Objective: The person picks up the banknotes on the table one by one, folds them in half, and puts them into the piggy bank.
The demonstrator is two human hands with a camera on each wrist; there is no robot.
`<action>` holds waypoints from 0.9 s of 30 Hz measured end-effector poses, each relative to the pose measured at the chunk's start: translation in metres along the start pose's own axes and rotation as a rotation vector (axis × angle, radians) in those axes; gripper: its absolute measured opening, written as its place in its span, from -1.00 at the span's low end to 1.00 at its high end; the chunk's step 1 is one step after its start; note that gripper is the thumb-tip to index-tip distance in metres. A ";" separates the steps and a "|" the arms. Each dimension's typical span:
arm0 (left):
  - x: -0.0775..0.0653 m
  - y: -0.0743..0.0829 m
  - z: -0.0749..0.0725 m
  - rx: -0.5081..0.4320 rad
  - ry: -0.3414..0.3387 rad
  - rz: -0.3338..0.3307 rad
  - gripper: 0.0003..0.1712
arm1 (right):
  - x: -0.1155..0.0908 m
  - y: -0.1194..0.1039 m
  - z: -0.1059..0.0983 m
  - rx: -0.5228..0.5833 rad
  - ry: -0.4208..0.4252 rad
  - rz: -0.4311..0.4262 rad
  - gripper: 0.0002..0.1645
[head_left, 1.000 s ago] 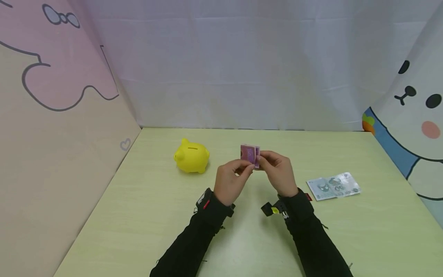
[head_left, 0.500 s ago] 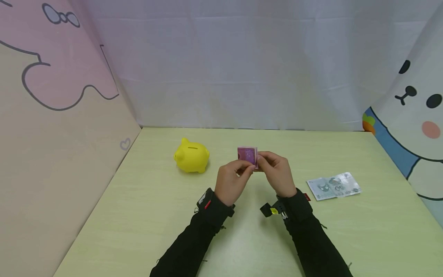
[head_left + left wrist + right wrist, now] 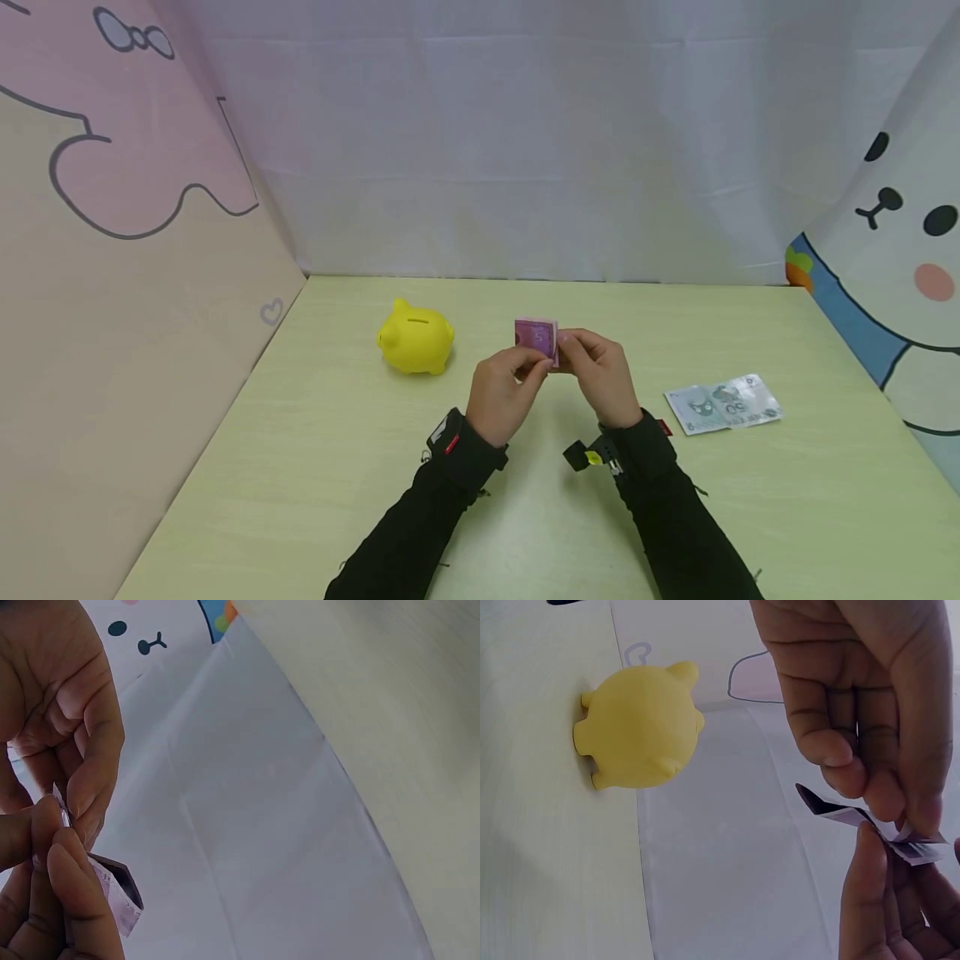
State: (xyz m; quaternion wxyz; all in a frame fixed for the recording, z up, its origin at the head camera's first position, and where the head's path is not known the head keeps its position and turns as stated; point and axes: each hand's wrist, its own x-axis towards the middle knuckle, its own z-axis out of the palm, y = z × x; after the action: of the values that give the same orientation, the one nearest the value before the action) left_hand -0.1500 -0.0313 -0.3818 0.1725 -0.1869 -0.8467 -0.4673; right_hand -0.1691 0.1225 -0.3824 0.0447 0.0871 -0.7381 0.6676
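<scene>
A folded purple-red banknote (image 3: pixel 535 335) is held up above the table between both hands. My left hand (image 3: pixel 501 396) pinches its lower edge between thumb and fingers. At the note's right edge, my right hand (image 3: pixel 603 375) pinches it too. In the right wrist view the banknote (image 3: pixel 840 813) shows folded layers that stand slightly apart between the two sets of fingertips. Fingers hide much of the banknote (image 3: pixel 120 898) in the left wrist view. Left of the hands stands a yellow piggy bank (image 3: pixel 415 340), its slot facing up.
A pale green-grey banknote (image 3: pixel 723 404) lies flat on the table (image 3: pixel 300 467), right of my right hand. A white curtain (image 3: pixel 525 150) hangs behind the far edge, and printed panels flank both sides.
Over the second the purple-red banknote has shifted slightly left, and its folded layers look closer together at the right edge. The right hand has moved slightly left. The last half second shows almost no movement.
</scene>
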 end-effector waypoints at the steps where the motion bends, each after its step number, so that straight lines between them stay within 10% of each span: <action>1: 0.000 0.001 0.000 0.006 -0.002 0.000 -0.85 | 0.000 0.000 0.000 0.005 0.001 0.002 -0.56; 27: -0.003 0.004 0.000 0.058 0.026 0.061 -0.81 | 0.000 0.002 0.001 -0.010 0.061 -0.002 -0.72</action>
State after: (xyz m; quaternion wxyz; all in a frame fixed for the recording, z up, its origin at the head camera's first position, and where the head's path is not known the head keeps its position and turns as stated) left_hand -0.1455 -0.0296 -0.3798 0.2031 -0.2011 -0.8516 -0.4394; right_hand -0.1695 0.1220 -0.3846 0.0683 0.0673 -0.7395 0.6663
